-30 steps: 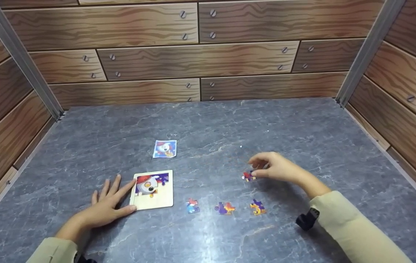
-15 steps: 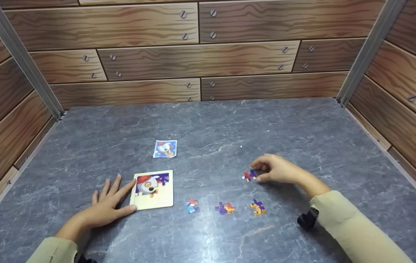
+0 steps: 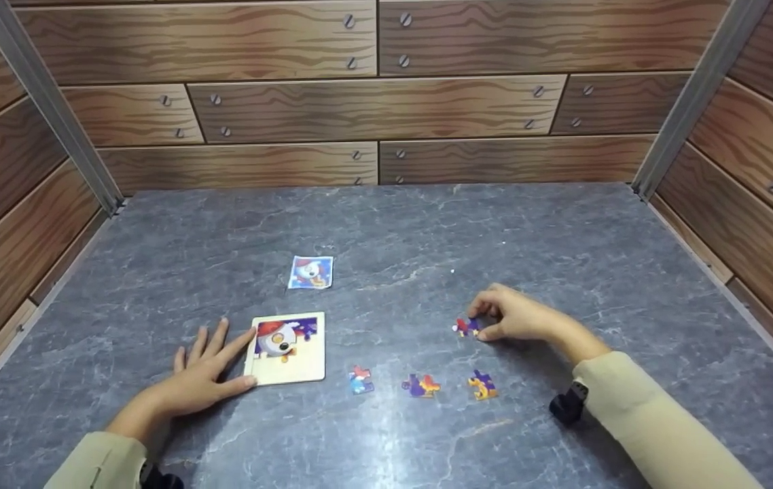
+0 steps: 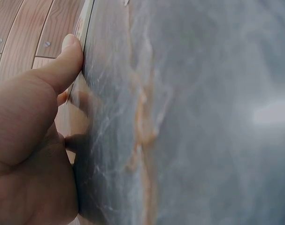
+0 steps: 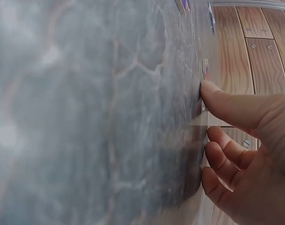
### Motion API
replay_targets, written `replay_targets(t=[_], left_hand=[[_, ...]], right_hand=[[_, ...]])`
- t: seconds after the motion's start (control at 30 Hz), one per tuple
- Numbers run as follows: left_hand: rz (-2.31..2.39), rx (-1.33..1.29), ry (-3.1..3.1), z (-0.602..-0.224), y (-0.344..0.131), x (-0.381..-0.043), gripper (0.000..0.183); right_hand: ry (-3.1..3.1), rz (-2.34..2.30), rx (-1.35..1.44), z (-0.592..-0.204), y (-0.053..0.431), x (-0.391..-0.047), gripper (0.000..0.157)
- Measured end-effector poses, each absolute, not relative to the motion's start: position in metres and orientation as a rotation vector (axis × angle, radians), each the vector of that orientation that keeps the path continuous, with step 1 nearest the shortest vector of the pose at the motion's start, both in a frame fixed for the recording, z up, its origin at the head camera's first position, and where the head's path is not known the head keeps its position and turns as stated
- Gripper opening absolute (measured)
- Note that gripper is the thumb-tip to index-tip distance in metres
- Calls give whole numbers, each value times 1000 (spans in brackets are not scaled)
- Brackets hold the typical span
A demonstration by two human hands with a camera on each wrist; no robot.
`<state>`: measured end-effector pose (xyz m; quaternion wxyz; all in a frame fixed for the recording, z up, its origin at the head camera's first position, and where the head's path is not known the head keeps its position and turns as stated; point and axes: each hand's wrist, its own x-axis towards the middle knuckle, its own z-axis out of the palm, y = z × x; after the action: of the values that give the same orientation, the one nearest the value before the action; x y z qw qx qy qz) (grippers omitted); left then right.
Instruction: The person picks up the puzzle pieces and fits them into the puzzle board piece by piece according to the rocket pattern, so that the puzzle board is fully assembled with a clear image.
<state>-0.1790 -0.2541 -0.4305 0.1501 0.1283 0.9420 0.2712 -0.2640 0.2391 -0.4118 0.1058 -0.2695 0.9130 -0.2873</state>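
Currently the left hand (image 3: 193,387) spreads wide, thumb and forefinger touching the puzzle tray (image 3: 306,368). Well right of the tray, the right hand (image 3: 514,316) bends its fingers at a red-and-purple piece (image 3: 463,328); whether it pinches, I cannot tell. Three loose pieces (image 3: 419,386) lie right of the tray, a picture card (image 3: 311,272) beyond it.

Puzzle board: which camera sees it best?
The head view: it shows nearly all the puzzle board from above. The left wrist view shows a sliver beside the thumb. In the right wrist view I can't tell.
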Motion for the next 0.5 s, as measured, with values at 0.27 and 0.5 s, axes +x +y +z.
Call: replay_targets(t=[0.27,0.5], left_hand=[[764,365,2698,-431,-252,-180,79],[742,332,2690,-431,-254,-181,80]], right_hand=[[2664,-865,-853,-412,241,-266,26],[2677,-864,-916,-414,240,-265,25]])
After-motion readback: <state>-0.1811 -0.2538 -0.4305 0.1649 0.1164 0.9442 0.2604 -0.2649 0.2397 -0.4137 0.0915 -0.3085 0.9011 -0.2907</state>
